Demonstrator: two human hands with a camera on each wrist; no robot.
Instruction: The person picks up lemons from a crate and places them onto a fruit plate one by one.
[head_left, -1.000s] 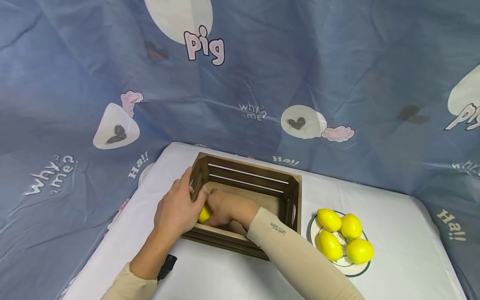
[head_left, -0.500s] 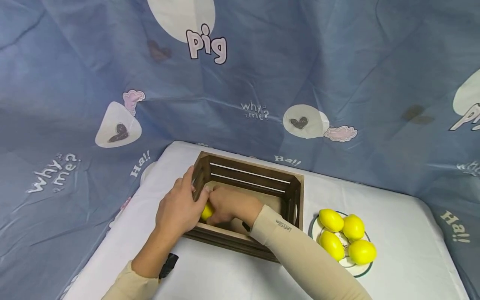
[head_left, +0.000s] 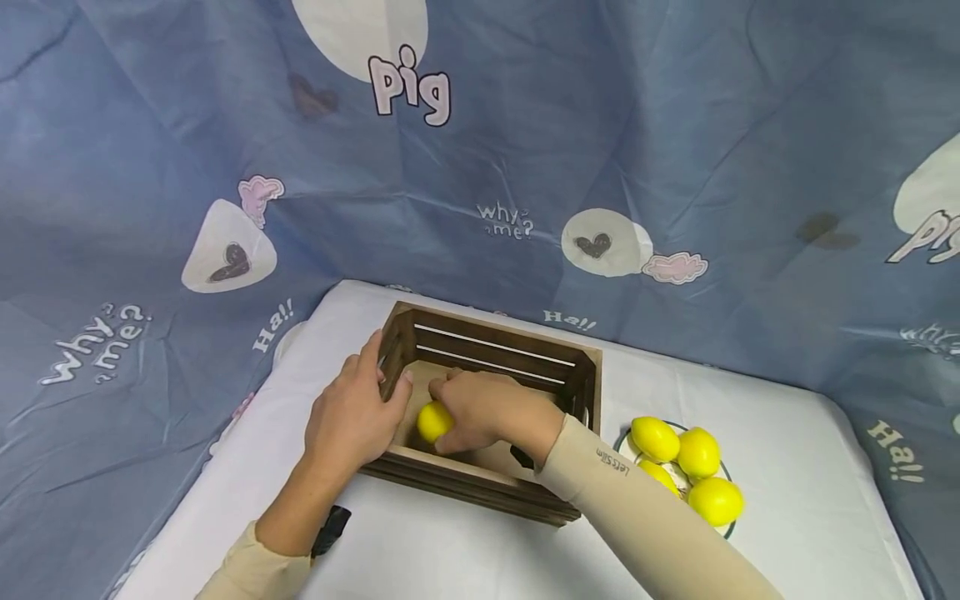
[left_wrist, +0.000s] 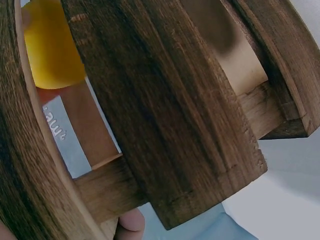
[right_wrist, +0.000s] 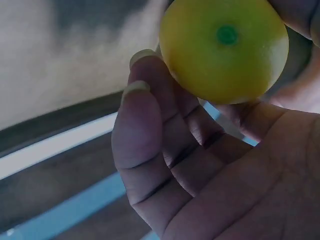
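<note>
A brown slatted wooden crate point(head_left: 480, 492) stands on the white table. My left hand point(head_left: 352, 417) grips its left end wall, the thumb over the inner side; a fingertip point(left_wrist: 132, 220) shows below the slats in the left wrist view. Inside the crate, my right hand point(head_left: 487, 408) holds a yellow lemon point(head_left: 433, 422) between thumb and fingers, just above the floor or touching it; I cannot tell which. In the right wrist view the lemon point(right_wrist: 225, 55) shows a green spot at its end, with curled fingers beside it. Through the slats, the left wrist view also catches the lemon point(left_wrist: 52, 50).
Right of the crate, a white plate point(head_left: 626, 447) with a dark green rim bears several lemons point(head_left: 699, 454). My right sleeve point(head_left: 637, 500) partly covers it. Behind the table hangs a blue printed cloth point(head_left: 487, 150). A black strap point(head_left: 330, 530) is at my left wrist.
My right hand has moved right, carrying the lemon from beside the crate's left end wall toward the middle. More of the lemon shows now. The left hand has stayed on the crate.
</note>
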